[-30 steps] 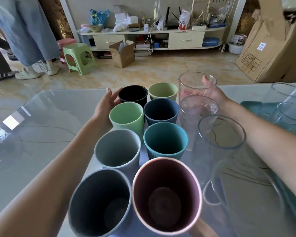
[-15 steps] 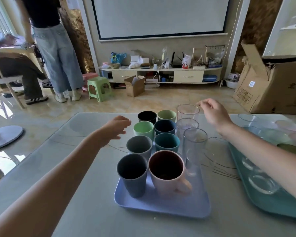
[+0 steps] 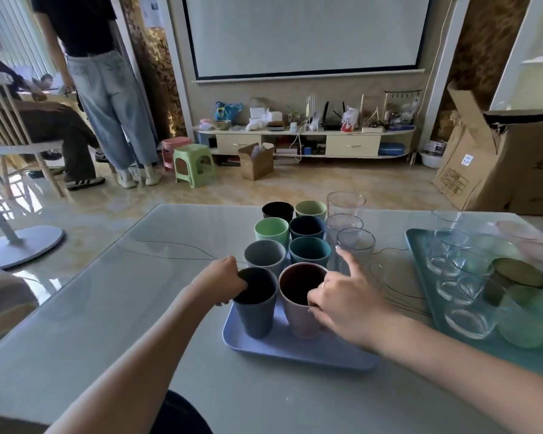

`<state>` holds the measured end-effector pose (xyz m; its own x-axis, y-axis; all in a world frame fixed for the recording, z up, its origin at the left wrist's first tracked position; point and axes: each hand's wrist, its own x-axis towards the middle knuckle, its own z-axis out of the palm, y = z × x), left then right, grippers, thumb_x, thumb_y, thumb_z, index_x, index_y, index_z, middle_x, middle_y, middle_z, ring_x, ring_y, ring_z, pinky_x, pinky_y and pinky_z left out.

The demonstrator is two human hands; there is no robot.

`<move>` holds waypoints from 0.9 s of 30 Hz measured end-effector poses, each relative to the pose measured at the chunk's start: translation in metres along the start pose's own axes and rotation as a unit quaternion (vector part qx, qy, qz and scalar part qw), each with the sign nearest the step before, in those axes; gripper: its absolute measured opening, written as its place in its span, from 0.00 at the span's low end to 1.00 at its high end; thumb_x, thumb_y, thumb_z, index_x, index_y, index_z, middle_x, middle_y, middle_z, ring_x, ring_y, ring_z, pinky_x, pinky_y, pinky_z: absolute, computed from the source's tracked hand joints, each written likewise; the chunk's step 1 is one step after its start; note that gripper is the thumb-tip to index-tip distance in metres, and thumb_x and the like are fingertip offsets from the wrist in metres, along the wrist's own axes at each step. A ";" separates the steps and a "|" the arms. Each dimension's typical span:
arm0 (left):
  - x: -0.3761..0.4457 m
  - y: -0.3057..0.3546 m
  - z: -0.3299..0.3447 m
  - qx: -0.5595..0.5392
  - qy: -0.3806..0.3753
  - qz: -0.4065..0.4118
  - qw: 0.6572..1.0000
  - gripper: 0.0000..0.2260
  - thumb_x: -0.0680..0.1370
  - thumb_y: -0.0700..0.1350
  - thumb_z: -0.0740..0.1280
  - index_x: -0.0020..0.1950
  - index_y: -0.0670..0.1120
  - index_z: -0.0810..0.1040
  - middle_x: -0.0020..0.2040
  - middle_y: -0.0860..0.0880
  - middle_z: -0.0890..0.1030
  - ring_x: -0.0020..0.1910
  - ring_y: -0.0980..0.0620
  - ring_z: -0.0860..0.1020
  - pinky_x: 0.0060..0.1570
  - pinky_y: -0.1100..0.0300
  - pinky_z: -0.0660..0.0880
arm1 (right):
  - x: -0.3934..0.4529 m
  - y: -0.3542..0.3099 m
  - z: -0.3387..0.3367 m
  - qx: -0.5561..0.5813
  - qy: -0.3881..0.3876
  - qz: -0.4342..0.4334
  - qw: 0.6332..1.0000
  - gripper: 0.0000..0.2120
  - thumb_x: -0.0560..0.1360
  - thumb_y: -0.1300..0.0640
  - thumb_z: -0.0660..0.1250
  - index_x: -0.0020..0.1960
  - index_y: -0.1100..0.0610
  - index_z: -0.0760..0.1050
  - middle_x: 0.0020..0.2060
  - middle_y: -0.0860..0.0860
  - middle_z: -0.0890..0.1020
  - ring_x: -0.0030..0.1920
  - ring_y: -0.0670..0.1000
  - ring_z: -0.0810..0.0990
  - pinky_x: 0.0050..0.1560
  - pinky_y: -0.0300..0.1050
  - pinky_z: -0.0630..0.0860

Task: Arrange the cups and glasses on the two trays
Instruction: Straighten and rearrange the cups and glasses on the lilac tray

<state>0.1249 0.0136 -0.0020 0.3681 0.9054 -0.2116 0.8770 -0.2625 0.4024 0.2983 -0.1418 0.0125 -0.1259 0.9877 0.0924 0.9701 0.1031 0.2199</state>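
The left hand has its grip on the rim of the dark grey cup; the right hand holds the pink mug, index finger free. Both stand on the purple tray's near end; likely they need straightening next

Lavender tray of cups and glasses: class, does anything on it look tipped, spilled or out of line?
Nothing stands out. On the lavender plastic tray the coloured cups stand upright in two columns, with the clear glasses in a third; no spill shows.
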 end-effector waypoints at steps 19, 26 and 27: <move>0.006 -0.011 -0.010 -0.068 -0.116 0.011 0.991 0.12 0.77 0.51 0.63 0.43 0.43 0.76 0.30 0.46 0.79 0.24 0.53 0.79 0.26 0.65 0.76 | 0.003 -0.006 -0.006 0.096 0.035 0.010 0.995 0.17 0.79 0.44 0.53 0.49 0.50 0.77 0.46 0.49 0.83 0.53 0.51 0.77 0.71 0.48 0.45; 0.004 -0.021 -0.029 -0.178 -0.145 -0.008 0.973 0.16 0.75 0.56 0.66 0.48 0.42 0.78 0.37 0.44 0.81 0.29 0.49 0.81 0.38 0.57 0.81 | 0.061 0.005 -0.022 0.139 0.069 0.026 0.988 0.13 0.78 0.56 0.59 0.57 0.45 0.78 0.55 0.47 0.82 0.58 0.53 0.76 0.61 0.50 0.65; 0.004 -0.021 -0.029 -0.172 -0.144 -0.008 0.974 0.15 0.76 0.54 0.66 0.48 0.41 0.78 0.35 0.44 0.81 0.27 0.50 0.80 0.36 0.58 0.80 | 0.072 0.005 -0.022 0.137 0.044 0.023 0.989 0.15 0.78 0.57 0.59 0.58 0.45 0.78 0.56 0.47 0.81 0.59 0.54 0.76 0.61 0.50 0.66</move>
<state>0.0990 0.0321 0.0146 0.4703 0.7639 -0.4418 0.7461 -0.0768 0.6614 0.2899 -0.0731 0.0421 -0.0861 0.9795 0.1823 0.9935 0.0981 -0.0577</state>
